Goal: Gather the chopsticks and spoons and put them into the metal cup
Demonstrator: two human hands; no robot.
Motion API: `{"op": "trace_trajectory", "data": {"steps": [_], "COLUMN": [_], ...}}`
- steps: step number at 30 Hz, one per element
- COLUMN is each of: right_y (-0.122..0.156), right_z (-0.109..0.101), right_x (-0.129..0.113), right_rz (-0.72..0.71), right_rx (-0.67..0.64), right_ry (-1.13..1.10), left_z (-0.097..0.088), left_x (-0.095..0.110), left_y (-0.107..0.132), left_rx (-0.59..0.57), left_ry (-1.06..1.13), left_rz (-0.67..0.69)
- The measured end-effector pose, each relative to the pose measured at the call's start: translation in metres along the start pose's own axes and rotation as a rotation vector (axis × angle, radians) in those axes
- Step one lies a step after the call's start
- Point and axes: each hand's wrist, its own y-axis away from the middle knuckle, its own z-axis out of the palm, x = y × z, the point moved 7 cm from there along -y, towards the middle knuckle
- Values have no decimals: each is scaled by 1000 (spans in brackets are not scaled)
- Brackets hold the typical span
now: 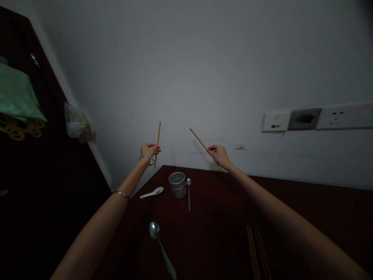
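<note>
Left hand (149, 150) pinches one chopstick (159, 134), right hand (219, 155) another chopstick (198, 139), well apart above the table edge (201, 170).

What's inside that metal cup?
In the metal cup, the upper inner wall shows; nothing sticks out. The near side covers the lower part; contents there can't be told.

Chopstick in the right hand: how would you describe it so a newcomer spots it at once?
On the pale wall, find the sockets at right, then look left to the right hand. The chopstick juts up from it, leaning left; the other chopstick, in the left hand, is nearly upright, and the sticks at lower right lie on the dark table.
</note>
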Motion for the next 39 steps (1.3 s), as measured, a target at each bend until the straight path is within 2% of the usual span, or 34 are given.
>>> {"op": "trace_trajectory", "data": {"steps": [3,6,8,11,15,20,25,30,36,39], "right_y": [21,52,74,106,143,187,226,246,251,252], "right_z": [-38,-63,-75,-88,-98,-102,-98,-89,-83,-78], "right_x": [1,2,5,13,27,46,59,71,84,88], "right_rz": [99,201,265,341,386,437,467,434,423,421], "right_rx": [-29,-82,-93,-94,-85,-77,-72,-91,-59,-66], "right_ry": [-290,-560,-698,-838,-874,-806,-800,-786,-803,-803], "left_z": [23,54,75,108,152,196,226,245,254,255], "left_x": [42,72,84,90,80,50,21,1,-7,-9], "left_y": [24,55,76,110,161,233,289,311,314,316], "left_rx": [-86,-236,-321,-456,-631,-788,-849,-852,-898,-869], "left_ry": [330,528,614,666,638,642,667,694,736,704], "left_rz": [29,-16,-63,-137,-235,-368,-452,-512,-517,-508]}}
